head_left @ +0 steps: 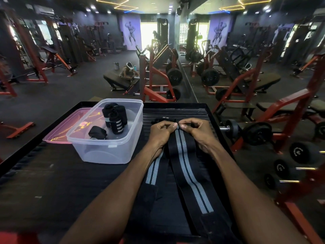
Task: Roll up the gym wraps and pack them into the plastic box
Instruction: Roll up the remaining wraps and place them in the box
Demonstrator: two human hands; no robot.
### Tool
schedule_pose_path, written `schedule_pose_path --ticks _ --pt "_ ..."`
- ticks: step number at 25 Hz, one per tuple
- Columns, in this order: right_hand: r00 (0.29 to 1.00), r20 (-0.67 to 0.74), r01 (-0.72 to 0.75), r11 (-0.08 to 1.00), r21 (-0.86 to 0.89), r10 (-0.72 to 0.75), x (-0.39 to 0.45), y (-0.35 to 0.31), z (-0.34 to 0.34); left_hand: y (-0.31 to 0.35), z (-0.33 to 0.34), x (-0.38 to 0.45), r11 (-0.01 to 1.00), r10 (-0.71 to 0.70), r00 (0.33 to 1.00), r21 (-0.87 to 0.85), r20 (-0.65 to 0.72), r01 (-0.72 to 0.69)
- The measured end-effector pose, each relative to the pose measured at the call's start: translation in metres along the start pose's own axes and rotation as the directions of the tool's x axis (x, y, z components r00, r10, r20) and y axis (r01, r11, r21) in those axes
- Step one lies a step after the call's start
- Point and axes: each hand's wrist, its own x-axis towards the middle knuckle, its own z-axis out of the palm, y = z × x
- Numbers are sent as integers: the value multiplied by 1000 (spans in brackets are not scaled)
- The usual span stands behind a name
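A long black wrap (189,169) with grey stripes runs up the tabletop (70,182) from me. My left hand (161,132) and right hand (198,132) pinch its far end, thumbs nearly touching. Farther left, the plastic box (105,148) holds rolled wraps (115,118), with a pink lid (59,129) behind it.

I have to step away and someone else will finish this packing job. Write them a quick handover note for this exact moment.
Left hand and right hand: both pinch the far end of the flat striped wrap, the grip just starting its roll.
A second unrolled wrap lies beside it on the left, under the left forearm.
Plastic box stands open to the left on the black table, holding several rolled wraps; pink lid lies behind it.
Left: roll both flat wraps and box them.
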Motion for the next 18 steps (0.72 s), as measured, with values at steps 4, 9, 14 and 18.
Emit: schedule_pose_path --ticks 4,9,14,18 --pt "999 -29 -45 999 -16 45 1 1 1 0 1 0 999 38 999 12 3 -38" --pt "998 -51 30 1000 7 -29 3 1 -2 2 4 -2 980 -149 987 -128 58 155" --pt "997 -1 -80 992 101 81 2 -2 1 5 3 -2 985 -106 994 -134 27 108" --pt "999 -41 -23 1000 17 23 4 1 -1 5 3 -1 976 -109 990 -179 94 124"
